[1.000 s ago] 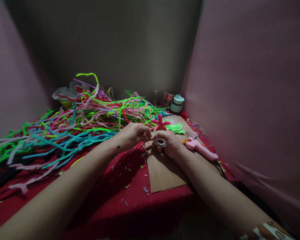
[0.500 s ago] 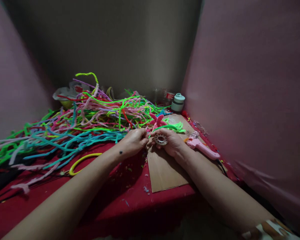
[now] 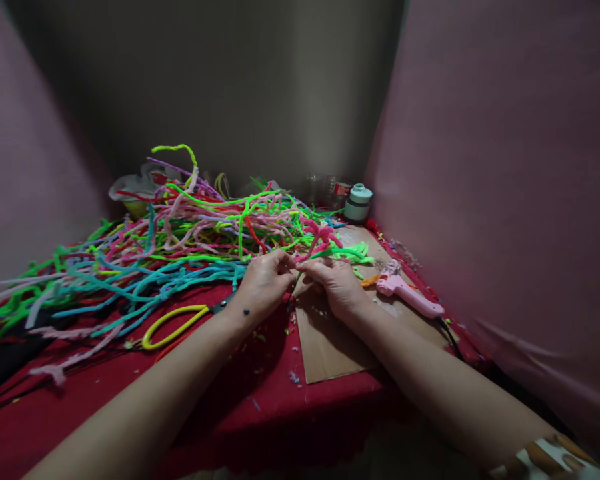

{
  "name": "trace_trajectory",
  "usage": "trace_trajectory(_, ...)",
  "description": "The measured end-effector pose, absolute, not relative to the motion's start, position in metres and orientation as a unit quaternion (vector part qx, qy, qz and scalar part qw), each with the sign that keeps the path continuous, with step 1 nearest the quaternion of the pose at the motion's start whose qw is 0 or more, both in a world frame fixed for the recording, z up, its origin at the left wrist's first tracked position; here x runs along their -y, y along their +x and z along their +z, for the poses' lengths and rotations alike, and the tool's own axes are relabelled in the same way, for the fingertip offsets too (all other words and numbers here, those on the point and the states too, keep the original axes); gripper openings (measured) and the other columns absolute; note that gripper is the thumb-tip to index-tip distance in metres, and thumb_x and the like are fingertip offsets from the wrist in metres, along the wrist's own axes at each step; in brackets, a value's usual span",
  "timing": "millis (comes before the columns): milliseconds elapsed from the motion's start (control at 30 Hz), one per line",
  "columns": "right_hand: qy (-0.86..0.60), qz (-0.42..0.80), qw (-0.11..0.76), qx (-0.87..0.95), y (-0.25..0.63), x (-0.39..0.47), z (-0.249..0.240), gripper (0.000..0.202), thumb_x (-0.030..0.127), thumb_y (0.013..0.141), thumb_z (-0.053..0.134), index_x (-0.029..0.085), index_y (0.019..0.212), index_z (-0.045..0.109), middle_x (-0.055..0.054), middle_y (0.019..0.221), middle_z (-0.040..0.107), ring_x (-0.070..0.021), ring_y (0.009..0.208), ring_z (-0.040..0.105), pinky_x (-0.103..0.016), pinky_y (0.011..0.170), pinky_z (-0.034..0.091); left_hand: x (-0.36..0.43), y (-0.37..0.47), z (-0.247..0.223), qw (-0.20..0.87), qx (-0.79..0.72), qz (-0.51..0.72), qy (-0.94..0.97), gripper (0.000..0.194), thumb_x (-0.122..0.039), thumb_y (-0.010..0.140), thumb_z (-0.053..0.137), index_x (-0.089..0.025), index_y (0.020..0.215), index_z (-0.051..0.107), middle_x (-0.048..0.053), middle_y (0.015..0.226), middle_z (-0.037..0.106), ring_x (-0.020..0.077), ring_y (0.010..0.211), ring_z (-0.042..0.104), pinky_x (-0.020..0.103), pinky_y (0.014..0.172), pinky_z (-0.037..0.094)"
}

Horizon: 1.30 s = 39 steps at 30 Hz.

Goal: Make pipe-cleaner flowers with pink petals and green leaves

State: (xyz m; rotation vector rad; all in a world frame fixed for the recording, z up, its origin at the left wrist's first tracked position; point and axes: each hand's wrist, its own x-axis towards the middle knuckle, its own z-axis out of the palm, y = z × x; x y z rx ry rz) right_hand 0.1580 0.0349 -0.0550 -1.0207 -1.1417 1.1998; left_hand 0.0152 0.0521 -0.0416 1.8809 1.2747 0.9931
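A pink pipe-cleaner flower stands just beyond my fingertips, with a green pipe-cleaner leaf beside its stem. My left hand is closed in a pinch at the lower end of the stem. Close against it, my right hand also pinches the stem below the leaf. The fingers cover most of the part they grip. Both hands are above the near left part of a cardboard sheet.
Loose colourful pipe cleaners are heaped at the left and back. Yellow-handled scissors lie by my left forearm. A pink glue gun rests on the cardboard at right. Behind stands a pale green-lidded jar. Pink cloth hangs at right.
My right hand has turned over, palm now down. The white ring with holes seen in it earlier is out of sight. The flower has shifted slightly right; more of the scissors shows.
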Motion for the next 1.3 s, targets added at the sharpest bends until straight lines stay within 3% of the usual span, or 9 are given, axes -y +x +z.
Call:
trace_trajectory(133,-0.423,0.502,0.569,0.495,0.158,-0.032,-0.051,0.015,0.029,0.065,0.063,0.015,0.064,0.068,0.001,0.055,0.055,-0.0077,0.05,0.04,-0.022,0.047,0.028,-0.049,0.019,-0.035,0.31,-0.523,0.358,0.709,0.013,-0.014,0.06,0.05,-0.017,0.07,0.056,-0.001,0.057,0.059,0.0134,0.054,0.057,0.024,0.053,0.044)
trace_trajectory(267,-0.419,0.524,0.565,0.48,0.159,-0.033,-0.05,0.016,0.03,0.065,0.063,0.015,0.067,0.068,0.0,0.055,0.054,-0.0072,0.047,0.039,-0.022,0.044,0.026,-0.041,0.018,-0.023,0.399,-0.534,0.306,0.68,0.016,-0.014,0.064,0.043,-0.016,0.07,0.057,0.0,0.056,0.061,0.013,0.048,0.056,0.022,0.044,0.04)
trace_trajectory(367,-0.407,0.54,0.58,0.455,0.162,-0.037,-0.052,0.016,0.029,0.063,0.064,0.014,0.065,0.067,-0.001,0.053,0.053,-0.0079,0.047,0.04,-0.022,0.041,0.024,-0.038,0.012,-0.017,0.426,-0.526,0.33,0.658,0.019,-0.015,0.065,0.046,-0.015,0.077,0.06,0.001,0.063,0.065,0.0135,0.055,0.06,0.022,0.048,0.043)
trace_trajectory(633,-0.378,0.57,0.587,0.432,0.165,-0.041,-0.054,0.013,0.026,0.063,0.065,0.014,0.066,0.067,-0.004,0.058,0.057,-0.0111,0.052,0.048,-0.022,0.04,0.024,-0.037,0.003,-0.019,0.33,-0.444,0.356,0.753,0.018,-0.024,0.07,0.053,-0.014,0.079,0.066,0.004,0.078,0.068,0.0153,0.075,0.06,0.028,0.075,0.047)
trace_trajectory(900,-0.381,0.565,0.59,0.434,0.164,-0.04,-0.052,0.013,0.028,0.062,0.067,0.015,0.064,0.067,-0.004,0.057,0.056,-0.0122,0.054,0.048,-0.023,0.041,0.024,-0.035,0.012,-0.036,0.256,-0.466,0.316,0.786,0.015,-0.026,0.07,0.057,-0.017,0.082,0.06,0.0,0.075,0.063,0.0133,0.067,0.056,0.025,0.064,0.044)
trace_trajectory(1033,-0.386,0.549,0.595,0.441,0.164,-0.037,-0.05,0.014,0.03,0.064,0.065,0.016,0.066,0.068,-0.002,0.058,0.056,-0.0108,0.054,0.046,-0.022,0.042,0.026,-0.037,0.015,-0.043,0.261,-0.503,0.371,0.736,0.033,-0.031,0.07,0.06,-0.017,0.1,0.055,0.0,0.071,0.062,0.0144,0.064,0.057,0.026,0.061,0.044)
trace_trajectory(1167,-0.395,0.539,0.6,0.441,0.163,-0.035,-0.049,0.017,0.031,0.065,0.064,0.016,0.07,0.069,-0.002,0.059,0.056,-0.01,0.053,0.043,-0.022,0.043,0.026,-0.036,0.017,-0.043,0.284,-0.509,0.337,0.739,0.017,-0.03,0.073,0.056,-0.016,0.079,0.063,0.001,0.07,0.065,0.0149,0.064,0.058,0.026,0.061,0.043)
trace_trajectory(1300,-0.402,0.53,0.601,0.443,0.163,-0.034,-0.048,0.017,0.031,0.065,0.064,0.015,0.069,0.07,-0.001,0.057,0.055,-0.0096,0.053,0.043,-0.021,0.043,0.027,-0.028,0.02,-0.042,0.128,-0.496,0.308,0.802,0.02,-0.025,0.08,0.046,-0.018,0.078,0.064,0.003,0.074,0.066,0.0152,0.067,0.057,0.026,0.065,0.04)
